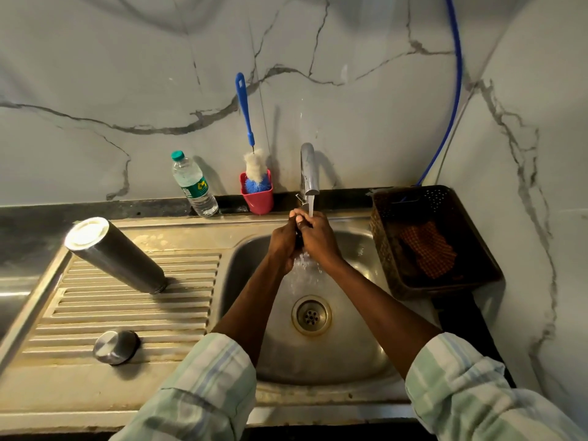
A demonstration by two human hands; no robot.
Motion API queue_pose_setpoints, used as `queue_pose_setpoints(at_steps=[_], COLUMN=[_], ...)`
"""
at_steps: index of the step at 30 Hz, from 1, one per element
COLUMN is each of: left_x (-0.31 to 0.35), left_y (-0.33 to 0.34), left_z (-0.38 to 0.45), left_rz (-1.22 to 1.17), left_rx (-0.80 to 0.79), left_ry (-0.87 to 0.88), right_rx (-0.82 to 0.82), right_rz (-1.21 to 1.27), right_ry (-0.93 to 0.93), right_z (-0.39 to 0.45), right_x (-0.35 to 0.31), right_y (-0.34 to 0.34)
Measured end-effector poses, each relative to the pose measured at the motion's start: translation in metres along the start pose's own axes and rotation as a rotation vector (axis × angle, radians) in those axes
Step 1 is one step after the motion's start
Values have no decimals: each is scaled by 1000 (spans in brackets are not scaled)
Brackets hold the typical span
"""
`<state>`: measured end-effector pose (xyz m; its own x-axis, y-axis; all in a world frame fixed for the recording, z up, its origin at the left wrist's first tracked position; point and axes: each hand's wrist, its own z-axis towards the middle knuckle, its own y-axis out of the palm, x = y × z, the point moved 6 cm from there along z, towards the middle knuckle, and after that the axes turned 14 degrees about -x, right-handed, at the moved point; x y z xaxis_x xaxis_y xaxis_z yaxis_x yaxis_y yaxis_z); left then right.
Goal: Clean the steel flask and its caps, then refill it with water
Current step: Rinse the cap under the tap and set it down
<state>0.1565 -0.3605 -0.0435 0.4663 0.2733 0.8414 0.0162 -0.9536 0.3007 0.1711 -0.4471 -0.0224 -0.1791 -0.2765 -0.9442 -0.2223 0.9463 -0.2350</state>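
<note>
Two sleeves (pixel 203 386): pale checked, reaching in from the near edge.
Steel cap (pixel 116 346): lying on the ridged drainboard (pixel 133 310), near left.
Sink basin (pixel 359 354): water is running toward the drain (pixel 311 315).
Steel flask (pixel 116 254): standing upside down on the drainboard, well apart from the hands.
Left hand (pixel 283 243): curling round a small dark object, mostly hidden, under the stream.
Right hand (pixel 318 235): wrapping over the same object, touching the left.
Basket (pixel 477 265): brown, holding an orange checked cloth (pixel 426 249).
Tap (pixel 309 170): pouring.
Far ledge: plastic bottle (pixel 194 184), red cup (pixel 257 195) holding a blue bottle brush (pixel 245 109).
</note>
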Motion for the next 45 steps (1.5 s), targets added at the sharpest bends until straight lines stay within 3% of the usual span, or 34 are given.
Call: queue_pose_setpoints(at_steps=[10,20,24,28,31,35,41,45], left_x=[16,18,13,7,12,18,20,16], left_y=[15,-2,-1,3,3,12,9,11], left_z=[-5,3,-1,0,2,-1,-2,-5], left_rz=[67,31,113,-8,-9,-11,96,158], left_rx=[-295,-110,-147,-121,-68,-151,-120,-79], left_ry=[207,102,39,74,125,138,215,185], right_rx=[143,-8,44,89,117,143,190,162], right_rz=[120,-65,107,185,116,116,111,-93], right_ry=[141,-144,-33,47,85,130,69,39], right_z=[7,1,3,5,8,11,11,12], right_x=[-6,-23,-9,-8,-7,-6,-8,-10], right_y=[-17,3,-9,-11,-8,-11,-18,-12])
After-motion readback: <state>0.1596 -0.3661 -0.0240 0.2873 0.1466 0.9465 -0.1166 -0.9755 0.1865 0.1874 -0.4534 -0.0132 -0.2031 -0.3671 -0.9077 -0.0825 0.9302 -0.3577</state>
